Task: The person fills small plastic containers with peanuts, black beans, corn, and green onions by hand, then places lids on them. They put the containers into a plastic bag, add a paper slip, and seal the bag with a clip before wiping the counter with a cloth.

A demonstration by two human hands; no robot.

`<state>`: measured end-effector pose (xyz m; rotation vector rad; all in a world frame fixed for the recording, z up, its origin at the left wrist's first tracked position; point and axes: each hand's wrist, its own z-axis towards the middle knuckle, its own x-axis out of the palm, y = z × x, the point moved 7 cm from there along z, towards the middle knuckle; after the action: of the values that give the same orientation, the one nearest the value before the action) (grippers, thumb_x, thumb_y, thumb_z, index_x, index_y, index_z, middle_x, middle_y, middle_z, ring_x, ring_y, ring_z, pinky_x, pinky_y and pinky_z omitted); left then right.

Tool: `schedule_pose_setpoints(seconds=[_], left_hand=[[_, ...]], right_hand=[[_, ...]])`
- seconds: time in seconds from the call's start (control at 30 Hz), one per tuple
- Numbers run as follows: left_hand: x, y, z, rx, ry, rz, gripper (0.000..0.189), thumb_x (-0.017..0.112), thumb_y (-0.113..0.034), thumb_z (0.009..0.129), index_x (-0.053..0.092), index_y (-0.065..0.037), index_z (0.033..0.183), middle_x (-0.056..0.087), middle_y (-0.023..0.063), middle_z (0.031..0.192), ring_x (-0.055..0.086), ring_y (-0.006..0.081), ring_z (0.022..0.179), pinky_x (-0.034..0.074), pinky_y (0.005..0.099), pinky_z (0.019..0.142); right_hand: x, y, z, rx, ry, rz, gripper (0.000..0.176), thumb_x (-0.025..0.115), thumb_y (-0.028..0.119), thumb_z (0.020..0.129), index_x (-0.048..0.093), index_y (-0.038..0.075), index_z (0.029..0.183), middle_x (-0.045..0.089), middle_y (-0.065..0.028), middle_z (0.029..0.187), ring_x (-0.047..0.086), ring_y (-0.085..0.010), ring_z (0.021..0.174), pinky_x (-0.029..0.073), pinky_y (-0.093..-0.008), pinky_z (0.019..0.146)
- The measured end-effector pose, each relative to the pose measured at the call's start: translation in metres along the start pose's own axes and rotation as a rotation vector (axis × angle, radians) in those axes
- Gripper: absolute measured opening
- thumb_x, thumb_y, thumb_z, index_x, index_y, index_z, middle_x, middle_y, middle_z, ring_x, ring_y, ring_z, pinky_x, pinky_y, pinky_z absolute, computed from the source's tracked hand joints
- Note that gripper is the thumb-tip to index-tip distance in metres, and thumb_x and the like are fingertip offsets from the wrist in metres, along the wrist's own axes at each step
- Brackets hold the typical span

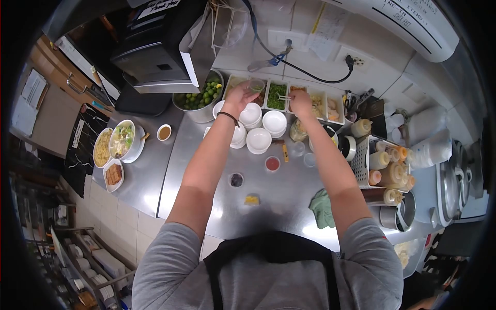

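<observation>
My left hand is closed around a small clear plastic cup, held over the containers along the wall. Bits of green seem to show in the cup, though it is small in view. My right hand is closed on small pale tongs, whose tips reach over the chopped green onions in a white container. Just below my left hand stand stacks of white bowls. Beside my right hand are containers of pale ingredients.
A metal pot of green limes stands left of the containers. Sauce bottles fill a white basket at the right. On the steel counter lie a sauce cup, a dark-filled cup, a yellow packet and a green cloth.
</observation>
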<state>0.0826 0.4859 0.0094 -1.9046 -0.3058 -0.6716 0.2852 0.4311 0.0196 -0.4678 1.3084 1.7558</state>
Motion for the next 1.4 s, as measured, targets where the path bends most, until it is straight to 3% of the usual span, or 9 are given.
schedule_pose_setpoints(seconds=[0.13, 0.2, 0.33, 0.6, 0.73, 0.83, 1.0, 1.33, 1.4], left_hand=[[-0.013, 0.005, 0.010, 0.010, -0.043, 0.018, 0.035, 0.045, -0.014, 0.090, 0.041, 0.003, 0.120, 0.044, 0.0201, 0.121, 0.045, 0.0293, 0.110, 0.048, 0.0411, 0.089], [-0.009, 0.004, 0.008, 0.012, -0.047, 0.021, 0.035, 0.045, -0.014, 0.090, 0.041, 0.003, 0.121, 0.045, 0.0196, 0.119, 0.046, 0.0287, 0.109, 0.048, 0.0410, 0.088], [0.002, 0.016, 0.014, 0.002, 0.017, 0.160, 0.036, 0.044, -0.015, 0.090, 0.041, 0.002, 0.122, 0.046, 0.0191, 0.119, 0.047, 0.0278, 0.110, 0.050, 0.0404, 0.085], [0.028, 0.033, 0.009, -0.072, 0.100, -0.040, 0.035, 0.041, -0.016, 0.092, 0.040, 0.002, 0.122, 0.042, 0.0213, 0.123, 0.045, 0.0309, 0.112, 0.047, 0.0403, 0.090], [0.023, 0.030, 0.009, -0.067, 0.092, -0.078, 0.037, 0.040, -0.015, 0.092, 0.037, 0.003, 0.124, 0.038, 0.0232, 0.127, 0.043, 0.0336, 0.115, 0.045, 0.0418, 0.093], [0.017, 0.025, 0.008, -0.055, 0.110, -0.132, 0.037, 0.039, -0.014, 0.092, 0.036, 0.004, 0.125, 0.037, 0.0232, 0.128, 0.042, 0.0344, 0.115, 0.043, 0.0426, 0.095], [0.013, 0.010, -0.001, -0.032, 0.116, -0.089, 0.036, 0.039, -0.012, 0.092, 0.036, 0.004, 0.124, 0.038, 0.0218, 0.127, 0.041, 0.0346, 0.116, 0.043, 0.0433, 0.096], [-0.002, -0.017, -0.004, -0.028, 0.175, -0.022, 0.036, 0.042, -0.011, 0.091, 0.040, 0.005, 0.123, 0.040, 0.0211, 0.125, 0.042, 0.0348, 0.115, 0.042, 0.0439, 0.097], [-0.013, -0.027, -0.003, -0.001, 0.199, -0.008, 0.036, 0.042, -0.011, 0.091, 0.041, 0.005, 0.123, 0.040, 0.0215, 0.125, 0.042, 0.0350, 0.116, 0.042, 0.0439, 0.097]], right_hand=[[-0.013, -0.026, 0.006, 0.069, -0.031, 0.030, 0.022, 0.053, 0.004, 0.070, 0.068, 0.003, 0.086, 0.064, -0.0172, 0.077, 0.063, -0.0286, 0.070, 0.049, -0.0352, 0.064], [-0.009, -0.046, 0.006, 0.310, 0.075, 0.310, 0.021, 0.054, 0.003, 0.074, 0.068, 0.004, 0.089, 0.065, -0.0132, 0.071, 0.062, -0.0193, 0.061, 0.047, -0.0285, 0.057], [-0.036, -0.021, 0.001, 0.237, -0.022, 0.413, 0.021, 0.051, 0.002, 0.077, 0.068, 0.004, 0.090, 0.064, -0.0097, 0.065, 0.059, -0.0111, 0.054, 0.045, -0.0237, 0.051], [-0.064, 0.081, -0.021, -0.392, -0.071, -0.048, 0.030, 0.050, -0.005, 0.070, 0.065, 0.004, 0.095, 0.063, -0.0139, 0.098, 0.057, -0.0348, 0.088, 0.046, -0.0385, 0.080], [-0.068, 0.089, -0.021, -0.501, -0.151, -0.115, 0.031, 0.050, -0.003, 0.066, 0.062, 0.004, 0.093, 0.062, -0.0157, 0.092, 0.057, -0.0345, 0.086, 0.045, -0.0392, 0.081], [-0.076, 0.085, -0.017, -0.423, -0.240, -0.105, 0.024, 0.050, -0.003, 0.067, 0.061, 0.002, 0.087, 0.061, -0.0158, 0.089, 0.058, -0.0332, 0.085, 0.047, -0.0399, 0.078], [-0.021, 0.040, -0.011, -0.192, -0.017, -0.357, 0.032, 0.052, -0.003, 0.066, 0.062, 0.003, 0.096, 0.060, -0.0169, 0.094, 0.058, -0.0340, 0.085, 0.049, -0.0395, 0.075], [0.009, 0.007, -0.001, -0.064, 0.034, -0.108, 0.019, 0.053, 0.003, 0.069, 0.065, 0.005, 0.084, 0.062, -0.0176, 0.085, 0.060, -0.0340, 0.080, 0.048, -0.0423, 0.072], [0.001, 0.013, -0.002, 0.057, 0.232, -0.287, 0.021, 0.056, 0.006, 0.069, 0.066, 0.007, 0.088, 0.063, -0.0152, 0.088, 0.059, -0.0330, 0.084, 0.047, -0.0405, 0.077]])
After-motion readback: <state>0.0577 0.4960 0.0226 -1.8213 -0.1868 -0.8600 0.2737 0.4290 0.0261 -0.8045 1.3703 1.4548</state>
